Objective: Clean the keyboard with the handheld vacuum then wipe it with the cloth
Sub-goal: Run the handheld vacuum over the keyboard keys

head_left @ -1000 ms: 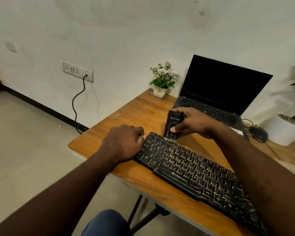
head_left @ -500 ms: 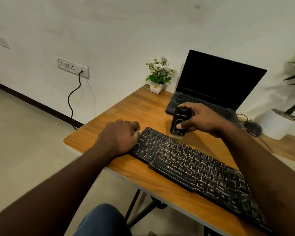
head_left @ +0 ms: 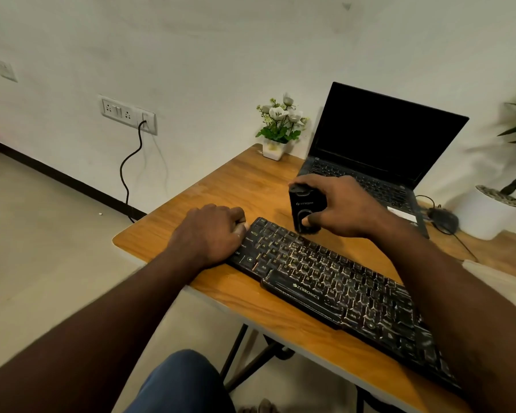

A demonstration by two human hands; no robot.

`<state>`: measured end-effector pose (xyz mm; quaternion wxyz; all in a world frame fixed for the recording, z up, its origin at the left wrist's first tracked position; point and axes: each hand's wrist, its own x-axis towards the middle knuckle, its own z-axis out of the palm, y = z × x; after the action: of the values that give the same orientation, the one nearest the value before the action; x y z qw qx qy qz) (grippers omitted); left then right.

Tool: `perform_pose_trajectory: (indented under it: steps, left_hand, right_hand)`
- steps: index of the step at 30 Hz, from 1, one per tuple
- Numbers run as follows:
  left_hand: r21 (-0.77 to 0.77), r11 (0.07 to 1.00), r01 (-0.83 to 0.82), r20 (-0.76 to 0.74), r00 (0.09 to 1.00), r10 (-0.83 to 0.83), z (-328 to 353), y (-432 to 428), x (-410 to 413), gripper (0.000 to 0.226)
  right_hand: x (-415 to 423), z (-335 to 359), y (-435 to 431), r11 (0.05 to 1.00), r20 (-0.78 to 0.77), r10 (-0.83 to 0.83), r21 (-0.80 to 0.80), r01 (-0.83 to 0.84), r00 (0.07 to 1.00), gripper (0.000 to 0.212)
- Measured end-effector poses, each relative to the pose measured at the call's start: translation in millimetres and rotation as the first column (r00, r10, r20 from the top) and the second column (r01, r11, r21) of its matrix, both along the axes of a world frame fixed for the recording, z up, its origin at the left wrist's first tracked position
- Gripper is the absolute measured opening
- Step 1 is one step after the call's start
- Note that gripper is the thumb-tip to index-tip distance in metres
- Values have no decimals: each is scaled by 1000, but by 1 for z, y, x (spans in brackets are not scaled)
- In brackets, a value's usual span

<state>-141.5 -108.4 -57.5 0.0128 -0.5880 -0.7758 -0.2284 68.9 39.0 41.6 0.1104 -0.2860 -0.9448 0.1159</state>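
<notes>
A black dusty keyboard lies diagonally on the wooden table. My left hand rests curled at the keyboard's left end, fingers touching its edge and holding it steady. My right hand grips a small black handheld vacuum, which stands upright with its lower end at the keyboard's far top row, thumb on its front. A pale cloth shows at the right behind my forearm.
An open black laptop stands behind the vacuum. A small flower pot sits at the table's back corner. A mouse with its cable lies right of the laptop. A white plant pot stands at far right.
The vacuum and my right hand have slid rightward along the keyboard's top row from its left corner. My left hand stays on the left end. The camera view has shifted slightly.
</notes>
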Motion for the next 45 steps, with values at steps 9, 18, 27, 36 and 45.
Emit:
perform_pose_trajectory:
  steps: [9, 18, 27, 36, 45]
  left_hand:
    - [12, 1000, 3, 4, 1000, -3, -2, 1, -1, 27]
    - [28, 1000, 10, 17, 1000, -11, -2, 0, -2, 24]
    - [25, 1000, 10, 13, 1000, -11, -3, 2, -3, 25]
    - [29, 1000, 6, 15, 1000, -7, -2, 1, -2, 26]
    - [46, 999, 10, 14, 1000, -11, -3, 2, -3, 26]
  right_hand:
    - [1, -6, 4, 1000, 13, 28, 11, -28, 1000, 81]
    - [-7, -8, -1, 983, -133, 86, -152, -106, 987, 82]
    - [-18, -1, 4, 996, -1, 67, -54, -67, 998, 84]
    - [-23, -2, 4, 995, 17, 26, 94, -27, 1000, 84]
    - [-32, -7, 4, 998, -71, 44, -41, -47, 997, 83]
